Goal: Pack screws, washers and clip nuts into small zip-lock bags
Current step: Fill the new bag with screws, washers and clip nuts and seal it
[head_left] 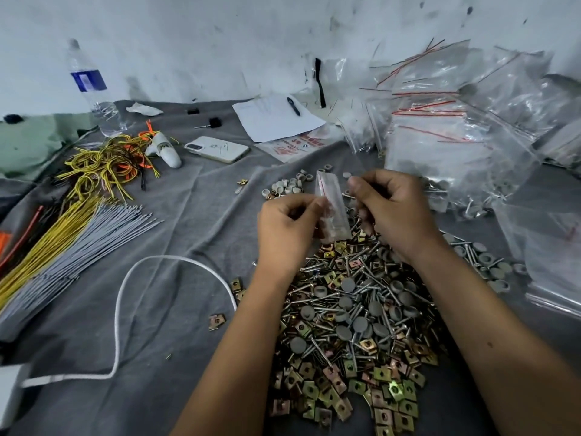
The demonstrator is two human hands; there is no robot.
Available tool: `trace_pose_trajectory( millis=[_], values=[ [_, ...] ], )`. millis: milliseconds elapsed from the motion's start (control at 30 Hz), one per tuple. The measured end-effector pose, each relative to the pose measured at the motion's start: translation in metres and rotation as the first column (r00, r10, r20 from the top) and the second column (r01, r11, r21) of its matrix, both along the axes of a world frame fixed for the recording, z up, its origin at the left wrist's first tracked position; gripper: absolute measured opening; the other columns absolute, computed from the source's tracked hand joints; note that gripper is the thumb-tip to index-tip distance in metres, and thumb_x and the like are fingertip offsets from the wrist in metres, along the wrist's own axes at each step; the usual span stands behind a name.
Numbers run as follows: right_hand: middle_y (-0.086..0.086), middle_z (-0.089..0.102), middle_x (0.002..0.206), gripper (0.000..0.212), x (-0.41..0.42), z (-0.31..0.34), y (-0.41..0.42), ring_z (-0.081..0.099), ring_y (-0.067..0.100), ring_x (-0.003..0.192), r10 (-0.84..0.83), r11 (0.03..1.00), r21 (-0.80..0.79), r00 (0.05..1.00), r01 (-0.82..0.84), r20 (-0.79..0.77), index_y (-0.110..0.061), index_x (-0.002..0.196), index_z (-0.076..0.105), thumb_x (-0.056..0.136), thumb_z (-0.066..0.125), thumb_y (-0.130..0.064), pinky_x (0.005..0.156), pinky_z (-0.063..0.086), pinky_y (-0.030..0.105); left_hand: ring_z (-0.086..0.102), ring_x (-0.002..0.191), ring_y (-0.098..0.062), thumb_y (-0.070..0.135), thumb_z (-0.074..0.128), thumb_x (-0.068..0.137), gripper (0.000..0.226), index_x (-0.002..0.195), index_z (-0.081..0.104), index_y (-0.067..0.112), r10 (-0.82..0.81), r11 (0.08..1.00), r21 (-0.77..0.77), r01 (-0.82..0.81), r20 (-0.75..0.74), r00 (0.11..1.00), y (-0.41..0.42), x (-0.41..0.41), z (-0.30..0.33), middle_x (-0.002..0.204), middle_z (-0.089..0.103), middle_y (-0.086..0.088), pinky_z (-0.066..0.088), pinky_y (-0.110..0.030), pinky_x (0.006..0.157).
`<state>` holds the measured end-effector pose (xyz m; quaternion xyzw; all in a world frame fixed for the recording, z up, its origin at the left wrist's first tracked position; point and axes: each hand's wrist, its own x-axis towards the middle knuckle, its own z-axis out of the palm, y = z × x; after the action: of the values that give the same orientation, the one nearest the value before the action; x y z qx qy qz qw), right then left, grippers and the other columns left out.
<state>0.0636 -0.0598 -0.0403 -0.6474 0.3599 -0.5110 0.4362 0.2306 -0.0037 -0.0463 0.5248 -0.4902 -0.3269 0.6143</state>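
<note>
A small clear zip-lock bag (332, 206) with a red seal line stands nearly upright between my hands, above the parts heap. My left hand (287, 228) pinches its left edge near the middle. My right hand (393, 212) is closed beside its right edge, thumb and forefinger pinched at the bag's upper side; what they pinch is too small to tell. Pale small parts show in the bag's bottom. Beneath my forearms lies a big heap of screws (330, 297), grey round caps (347, 284) and brass-coloured clip nuts (393, 394). White ring washers (284, 185) lie just behind the bag.
A pile of clear zip-lock bags (456, 121) fills the back right. A white cord (125, 294) loops at the left. Grey and yellow ties (69, 234) lie far left, with a phone (217, 148), a water bottle (91, 89) and paper with a pen (276, 116) behind.
</note>
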Motion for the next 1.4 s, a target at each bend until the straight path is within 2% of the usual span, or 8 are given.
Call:
trace_pose_trajectory(
  millis=[133,333,567,700,800,1167,1267,1400],
  values=[
    [-0.005,0.074,0.076,0.029,0.009,0.003,0.012,0.063,0.009,0.046,0.054,0.985,-0.148,0.972,-0.089,-0.23,-0.02,0.094,0.075,0.089,0.071,-0.049,0.043,0.047,0.02,0.063,0.048,-0.02,0.009,0.076,0.092,0.016,0.078,0.077,0.002,0.003,1.0,-0.004,-0.003,0.006,1.0,0.001,-0.004,0.0,0.063,0.071,-0.012,0.047,-0.025,0.042],
    [-0.003,0.076,0.081,0.033,0.006,0.007,0.012,0.072,0.015,0.062,0.132,0.984,-0.09,0.967,-0.154,-0.22,-0.022,0.094,0.077,0.077,0.081,-0.049,0.053,0.056,0.027,0.054,0.038,-0.006,0.01,0.077,0.089,0.024,0.066,0.071,0.009,-0.095,0.995,0.024,0.102,-0.19,0.977,0.001,-0.013,0.003,0.056,0.067,-0.008,0.039,-0.012,0.039],
    [-0.019,0.077,0.093,0.019,0.008,0.005,0.005,0.072,-0.001,0.087,0.085,0.979,-0.151,0.943,-0.139,-0.323,-0.035,0.102,0.078,0.084,0.081,-0.035,0.077,0.054,0.018,0.062,0.049,-0.014,0.033,0.074,0.082,0.028,0.081,0.074,0.005,-0.143,0.977,0.1,0.187,-0.336,0.931,0.004,-0.004,0.002,0.063,0.067,-0.01,0.046,-0.022,0.042],
    [-0.011,0.078,0.088,0.011,0.01,0.004,0.008,0.072,-0.001,0.079,-0.035,0.952,-0.293,0.917,-0.091,-0.396,-0.025,0.101,0.081,0.093,0.074,-0.028,0.07,0.056,0.021,0.06,0.05,-0.013,0.022,0.072,0.089,0.024,0.085,0.074,-0.002,-0.105,0.985,0.092,0.147,-0.36,0.927,0.003,-0.003,0.0,0.065,0.068,-0.014,0.043,-0.024,0.045],
    [-0.001,0.075,0.075,0.018,0.013,0.003,0.008,0.068,0.014,0.068,-0.1,0.922,-0.378,0.884,-0.091,-0.457,-0.014,0.088,0.081,0.097,0.068,-0.023,0.062,0.053,0.038,0.061,0.053,-0.011,0.011,0.069,0.095,0.019,0.085,0.075,-0.004,-0.068,0.99,0.093,0.103,-0.319,0.945,0.001,-0.002,-0.001,0.07,0.071,-0.016,0.049,-0.021,0.048],
    [0.003,0.062,0.059,0.029,0.02,0.004,0.012,0.058,0.022,0.056,-0.231,0.908,-0.416,0.886,0.048,-0.402,-0.008,0.07,0.071,0.097,0.067,-0.019,0.053,0.044,0.04,0.065,0.055,-0.028,0.018,0.071,0.098,0.023,0.077,0.066,0.009,0.019,1.0,0.022,-0.021,0.091,0.996,-0.002,0.002,-0.001,0.068,0.068,-0.012,0.048,-0.023,0.044],
    [0.001,0.064,0.061,0.025,0.023,0.003,0.016,0.059,0.018,0.056,-0.285,0.898,-0.43,0.871,0.096,-0.401,-0.009,0.074,0.074,0.097,0.067,-0.018,0.051,0.047,0.036,0.061,0.054,-0.019,0.017,0.071,0.097,0.024,0.076,0.066,0.009,0.035,0.999,0.006,-0.036,0.137,0.99,-0.001,0.002,-0.001,0.068,0.067,-0.013,0.048,-0.029,0.045],
    [-0.005,0.069,0.069,0.016,0.011,0.009,0.01,0.062,0.004,0.057,-0.424,0.885,-0.332,0.86,0.327,-0.284,-0.01,0.091,0.079,0.098,0.067,-0.019,0.048,0.042,0.011,0.056,0.056,-0.018,0.014,0.072,0.097,0.021,0.076,0.067,0.01,0.088,0.996,-0.029,-0.085,0.105,0.991,0.0,0.012,0.001,0.065,0.065,-0.008,0.048,-0.036,0.056]
  ],
)
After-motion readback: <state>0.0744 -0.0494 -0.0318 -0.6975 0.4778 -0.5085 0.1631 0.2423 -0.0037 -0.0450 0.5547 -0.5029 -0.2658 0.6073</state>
